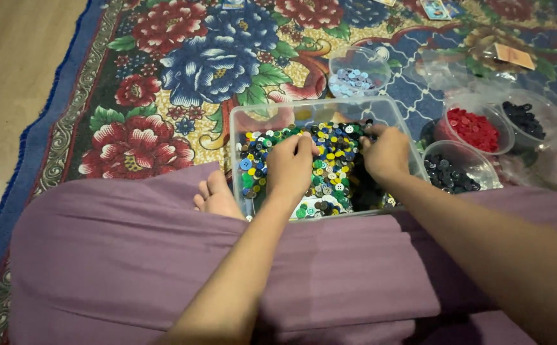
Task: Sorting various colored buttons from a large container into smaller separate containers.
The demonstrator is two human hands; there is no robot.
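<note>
— Head view: we look down over our lap, draped in purple cloth (182, 255), at a clear plastic tub (243, 121) full of mixed buttons (332, 169) sitting on the flowered rug (163, 70) right in front of us.

— Where do the buttons lie from our hands?

— Directly under them. Both hands are inside the tub. Our left hand (291, 167) rests on the pile near the middle, fingers curled narrow as if pinching, though we cannot tell whether a button sits between them. Our right hand (387, 153) is further right and a little farther away, knuckles up, fingers tucked down into the buttons; whether it holds any, we cannot tell.

— Which way does the tub run?

— Its long side runs left to right across our knees, so each hand covers its own half. The left part of the pile, past our left hand, is uncovered.

— And the small bowls?

— All on the right and far side. A bowl of pale blue buttons (357, 80) stands just beyond the tub's far edge. A bowl of red ones (476, 130), a bowl of dark ones (451, 174) and another dark bowl (524, 118) sit to the right, nearest our right hand. Our bare foot (214, 195) shows just left of the tub.
</note>
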